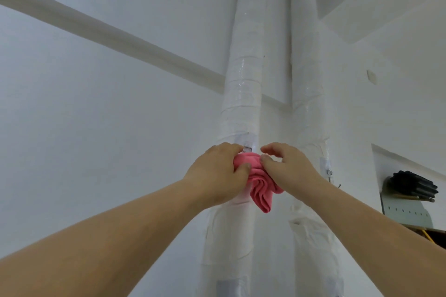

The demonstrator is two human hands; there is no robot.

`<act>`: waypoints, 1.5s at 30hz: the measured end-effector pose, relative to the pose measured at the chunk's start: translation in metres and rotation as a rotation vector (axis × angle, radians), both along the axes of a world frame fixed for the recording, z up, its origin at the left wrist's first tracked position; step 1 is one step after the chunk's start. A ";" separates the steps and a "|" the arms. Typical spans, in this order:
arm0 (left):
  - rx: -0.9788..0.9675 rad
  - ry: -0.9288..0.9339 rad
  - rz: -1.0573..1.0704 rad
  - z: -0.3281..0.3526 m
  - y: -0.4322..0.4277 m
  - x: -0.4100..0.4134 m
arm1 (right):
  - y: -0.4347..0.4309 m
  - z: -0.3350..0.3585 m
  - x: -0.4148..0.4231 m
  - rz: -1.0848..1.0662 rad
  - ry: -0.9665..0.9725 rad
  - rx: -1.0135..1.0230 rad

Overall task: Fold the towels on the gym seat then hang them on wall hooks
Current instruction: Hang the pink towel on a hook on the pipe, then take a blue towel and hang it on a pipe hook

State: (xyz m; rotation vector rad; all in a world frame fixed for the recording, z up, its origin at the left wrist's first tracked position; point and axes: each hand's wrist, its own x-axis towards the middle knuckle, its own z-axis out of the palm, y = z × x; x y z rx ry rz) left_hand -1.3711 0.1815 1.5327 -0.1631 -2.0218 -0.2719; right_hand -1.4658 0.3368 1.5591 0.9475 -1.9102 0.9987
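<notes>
Both hands pinch the pink towel point(259, 181) just under the clear hook point(247, 147); left hand point(217, 171) nearer it, right hand point(289, 169) beside.

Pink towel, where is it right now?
Head view, centre: the towel is bunched between the left hand and right hand, just under the hook on the left wrapped pipe.

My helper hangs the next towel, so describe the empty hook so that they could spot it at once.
Two white wrapped pipes climb the wall; take the right pipe. Its free hook sits on a clear strip, lower than the other hook on the left pipe. Nothing hangs on it, while a pink towel is bunched just below the other.
</notes>
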 end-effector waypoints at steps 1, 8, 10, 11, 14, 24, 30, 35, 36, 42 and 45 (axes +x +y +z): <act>0.000 0.008 0.015 -0.002 -0.001 0.002 | 0.000 -0.001 0.003 -0.021 0.037 -0.023; 0.056 0.226 -0.100 -0.056 -0.012 0.031 | 0.013 -0.052 0.047 -0.042 0.270 -0.157; 0.110 0.170 -0.170 -0.086 -0.013 0.035 | 0.014 -0.084 0.061 -0.032 0.288 -0.205; 0.134 0.116 -0.202 -0.103 -0.012 0.036 | 0.013 -0.100 0.066 -0.038 0.281 -0.216; 0.226 -0.087 -0.304 -0.154 -0.010 0.034 | 0.014 -0.154 0.080 -0.058 0.197 -0.201; 0.451 -0.576 -0.500 -0.327 0.012 0.062 | 0.024 -0.312 0.124 -0.241 -0.513 0.120; 0.529 -0.935 -0.615 -0.462 0.066 0.108 | 0.087 -0.450 0.202 -0.410 -0.879 0.182; 0.460 -1.268 -0.748 -0.568 0.144 0.183 | 0.165 -0.565 0.317 -0.610 -1.167 0.160; 0.454 -1.317 -0.781 -0.583 0.159 0.201 | 0.180 -0.581 0.341 -0.638 -1.222 0.119; 0.318 -1.571 -0.900 -0.643 0.257 0.296 | 0.268 -0.645 0.468 -0.798 -1.389 -0.128; 0.233 -1.647 -0.961 -0.658 0.311 0.339 | 0.310 -0.667 0.517 -0.828 -1.426 -0.159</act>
